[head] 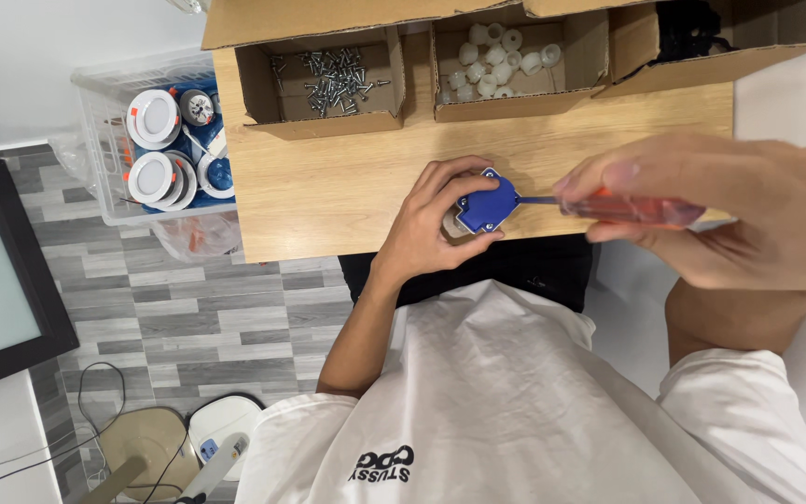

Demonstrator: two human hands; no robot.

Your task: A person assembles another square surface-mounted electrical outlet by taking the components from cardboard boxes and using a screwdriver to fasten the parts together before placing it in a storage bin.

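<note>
I saw the left hand (426,219) gripping the blue part (486,203) near the table edge (310,254), mid-frame; the right hand (739,210) squeezed the screwdriver (627,207).

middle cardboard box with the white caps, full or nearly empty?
Partly filled. The open middle cardboard box holds a loose cluster of white plastic caps toward its back left; bare cardboard floor shows at the right.

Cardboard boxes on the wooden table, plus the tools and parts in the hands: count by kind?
Open cardboard boxes: 3 (screws, white caps, black parts)
Blue part, held in the left hand: 1
Red-handled screwdriver, in the right hand: 1
Total: 5
</note>
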